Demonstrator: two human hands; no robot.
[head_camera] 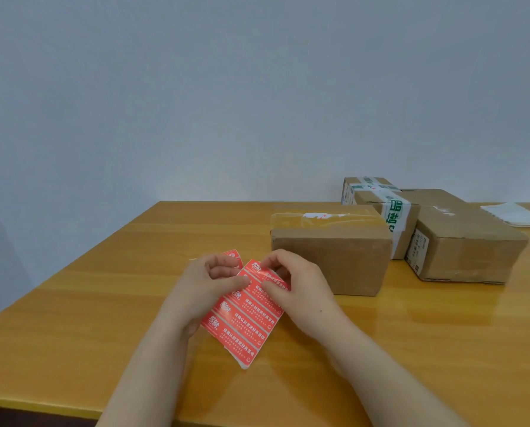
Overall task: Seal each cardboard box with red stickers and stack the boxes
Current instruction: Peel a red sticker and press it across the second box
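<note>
Peeling the top label off a sheet of red stickers (245, 322) appears to be the step in hand, seen from above a yellow wooden worktop (103, 288). The left hand (208, 285) grips the sheet's upper left edge, thumb on the printed face, fingers curled. The right hand (297, 288) pinches the sheet's top end between thumb and fingertips; whether a label has begun to lift cannot be told. The sheet slants between the hands, and its lower corner is near or on the worktop. A second strip of stickers (234, 254) shows behind the left hand. Just beyond the hands stands the nearest cardboard box (331, 263), closed under clear tape, with no red sticker visible. To its right, close together, sit a box with green-printed tape (380, 208), a plain box (464, 248) and a small box (365, 183) at the back. A white pad (513, 214) lies far right. To do this well, the left hand should hold the backing taut while the right hand lifts one corner and peels slowly, touching only the label's edge so it neither tears nor folds onto itself.
</note>
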